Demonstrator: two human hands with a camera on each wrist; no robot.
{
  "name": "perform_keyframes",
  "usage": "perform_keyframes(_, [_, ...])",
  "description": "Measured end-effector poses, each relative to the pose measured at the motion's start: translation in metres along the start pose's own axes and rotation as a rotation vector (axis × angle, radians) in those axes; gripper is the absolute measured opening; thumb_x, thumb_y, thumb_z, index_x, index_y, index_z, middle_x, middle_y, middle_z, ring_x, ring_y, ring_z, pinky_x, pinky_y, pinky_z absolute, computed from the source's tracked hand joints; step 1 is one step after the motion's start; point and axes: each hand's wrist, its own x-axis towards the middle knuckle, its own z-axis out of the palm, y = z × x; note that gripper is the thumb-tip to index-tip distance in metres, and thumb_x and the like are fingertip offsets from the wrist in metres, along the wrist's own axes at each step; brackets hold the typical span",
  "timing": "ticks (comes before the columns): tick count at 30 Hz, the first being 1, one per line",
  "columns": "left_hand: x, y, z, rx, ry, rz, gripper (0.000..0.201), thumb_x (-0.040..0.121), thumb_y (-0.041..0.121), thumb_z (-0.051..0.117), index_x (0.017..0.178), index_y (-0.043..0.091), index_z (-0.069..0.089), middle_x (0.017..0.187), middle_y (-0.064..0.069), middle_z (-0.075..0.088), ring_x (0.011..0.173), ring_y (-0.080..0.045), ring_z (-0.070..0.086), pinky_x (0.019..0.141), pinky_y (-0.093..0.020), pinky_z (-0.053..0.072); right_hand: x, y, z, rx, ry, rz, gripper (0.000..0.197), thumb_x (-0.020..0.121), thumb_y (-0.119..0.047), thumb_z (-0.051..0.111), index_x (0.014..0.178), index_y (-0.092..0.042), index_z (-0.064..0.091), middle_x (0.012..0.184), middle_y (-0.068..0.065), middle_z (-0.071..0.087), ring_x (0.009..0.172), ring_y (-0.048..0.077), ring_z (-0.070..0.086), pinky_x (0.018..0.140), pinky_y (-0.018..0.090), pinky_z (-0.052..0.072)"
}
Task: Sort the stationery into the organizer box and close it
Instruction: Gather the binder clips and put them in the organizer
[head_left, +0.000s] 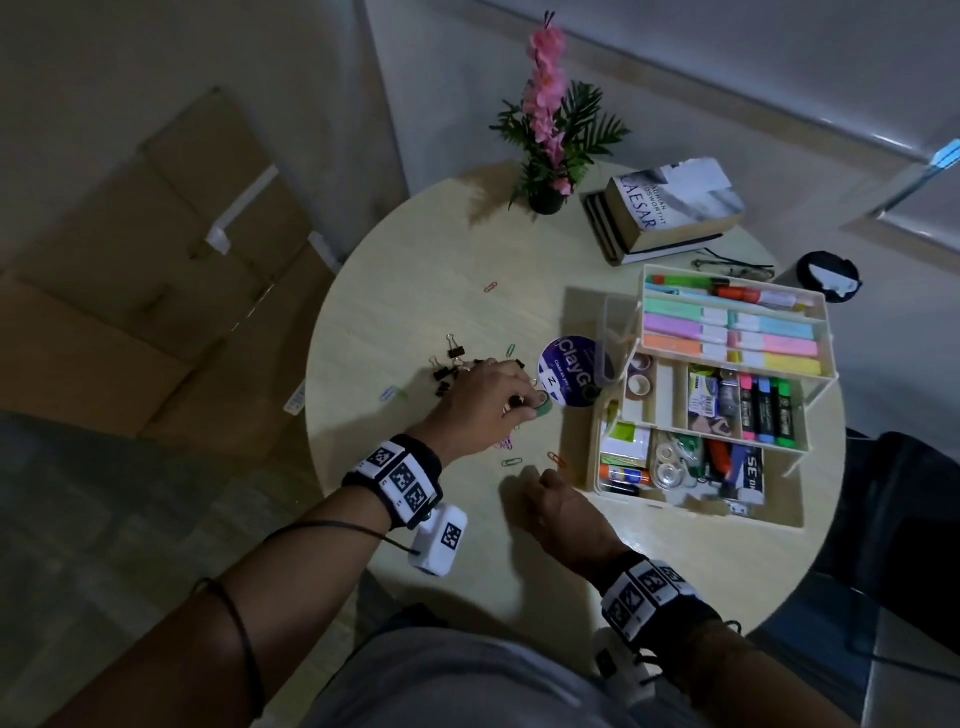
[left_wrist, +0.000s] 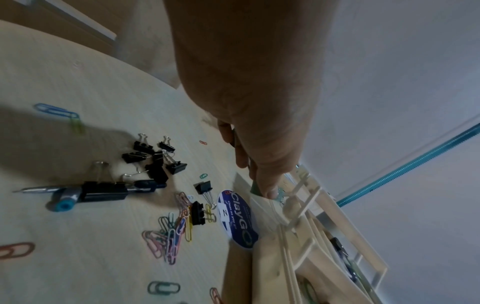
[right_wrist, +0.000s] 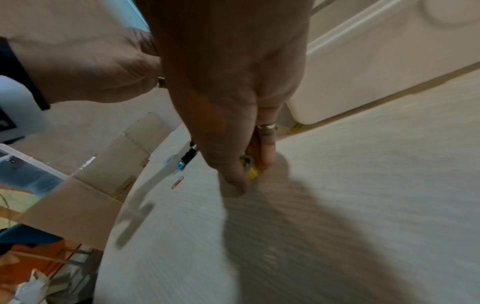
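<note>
Paper clips (left_wrist: 171, 232) lie scattered on the tabletop (head_left: 415, 291) to the left of the organizer box (head_left: 711, 395), which stands open with its tiers stepped back; most sit in a tangled heap beside the round purple sticker (head_left: 566, 376), with black binder clips (left_wrist: 153, 158) just beyond. The clips look light, thin, stiff wire, likely slippery and flat against the surface, so a fingertip pinch at a rounded end, or a slide to the edge, should lift them best. The binder clips are bulkier; their folded black bodies offer the surer hold. The left hand (head_left: 488, 405) pinches something small and green near the sticker. The right hand (head_left: 558, 506) is curled around small yellowish pieces, in front of the box.
</note>
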Motion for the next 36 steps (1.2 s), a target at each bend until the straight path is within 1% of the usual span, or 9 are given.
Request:
perform_keyframes(2, [-0.001,0.010,0.003,0.007,0.014,0.032,0.016,0.089,0.029,0.081,0.105,0.023,0.080,0.107,0.007,0.069,0.099,-0.016,0.059,0.086,-0.042,0.054,-0.010,-0.003,-0.010,0.011,0.005,-0.033,0.057,0.095,-0.021,0.065,0.146,-0.005,0.045,0.122,0.013,0.058,0.098,0.033,0.065,0.078,0.038,0.053])
perform_keyframes(7, [0.013,0.049,0.014,0.025,0.044,0.166,0.016,0.093,0.025,0.077,0.108,0.019,0.079,0.110,0.004,0.072,0.098,-0.020,0.061,0.084,-0.039,0.053,-0.046,0.006,-0.041,0.090,0.078,-0.152,0.026,0.090,-0.026,0.064,0.114,-0.018,0.059,0.114,0.002,0.053,0.093,0.025,0.062,0.077,0.031,0.048])
perform_keyframes(15, [0.058,0.113,0.050,0.317,-0.104,0.188,0.020,0.099,0.019,0.068,0.115,0.022,0.078,0.119,0.003,0.071,0.112,-0.026,0.057,0.094,-0.041,0.043,-0.103,0.055,-0.095,0.206,0.346,-0.198,0.019,0.101,-0.023,0.064,0.119,-0.019,0.068,0.115,-0.004,0.060,0.100,0.011,0.063,0.088,0.022,0.051])
perform_keyframes(18, [0.065,0.131,0.053,0.485,-0.145,0.132,0.034,0.093,0.000,0.066,0.115,0.022,0.079,0.116,0.002,0.072,0.113,-0.028,0.057,0.093,-0.043,0.044,-0.117,0.077,-0.110,0.230,0.477,-0.174,0.021,0.100,-0.019,0.068,0.121,-0.016,0.071,0.117,-0.004,0.065,0.099,0.006,0.063,0.087,0.019,0.052])
perform_keyframes(21, [0.070,0.141,0.057,0.624,-0.142,0.113,0.040,0.088,-0.006,0.059,0.110,0.021,0.080,0.113,-0.002,0.071,0.109,-0.030,0.057,0.097,-0.045,0.042,-0.122,0.094,-0.121,0.247,0.594,-0.112,0.024,0.097,-0.015,0.072,0.120,-0.015,0.073,0.115,-0.003,0.070,0.096,-0.003,0.057,0.089,0.003,0.040])
perform_keyframes(24, [0.073,0.142,0.065,0.650,-0.130,0.104,0.039,0.085,-0.007,0.061,0.101,0.022,0.081,0.111,-0.006,0.067,0.109,-0.032,0.057,0.094,-0.046,0.045,-0.122,0.102,-0.129,0.245,0.650,-0.075,0.023,0.095,-0.010,0.074,0.118,-0.012,0.074,0.114,0.001,0.072,0.098,0.005,0.063,0.091,-0.002,0.035])
perform_keyframes(26, [0.072,0.140,0.070,0.606,-0.103,0.082,0.036,0.086,-0.006,0.063,0.100,0.021,0.082,0.109,-0.007,0.066,0.107,-0.031,0.058,0.087,-0.043,0.048,-0.117,0.105,-0.133,0.232,0.660,-0.077,0.023,0.094,-0.010,0.074,0.117,-0.010,0.075,0.118,0.003,0.072,0.105,0.012,0.067,0.094,0.002,0.038])
perform_keyframes(30, [0.063,0.129,0.067,0.394,-0.051,0.014,0.026,0.094,0.010,0.068,0.115,0.021,0.078,0.116,-0.003,0.065,0.108,-0.025,0.061,0.086,-0.038,0.054,-0.095,0.106,-0.138,0.206,0.651,-0.094,0.021,0.094,-0.011,0.074,0.115,-0.010,0.076,0.123,0.005,0.071,0.114,0.021,0.068,0.099,0.033,0.054])
perform_keyframes(36, [0.017,0.095,0.050,0.242,-0.093,0.101,0.034,0.094,0.015,0.070,0.128,0.016,0.066,0.126,0.001,0.059,0.112,-0.018,0.058,0.085,-0.031,0.051,-0.045,0.093,-0.146,0.190,0.675,-0.059,0.021,0.090,-0.008,0.078,0.110,-0.011,0.077,0.118,0.004,0.072,0.104,0.021,0.067,0.090,0.033,0.056])
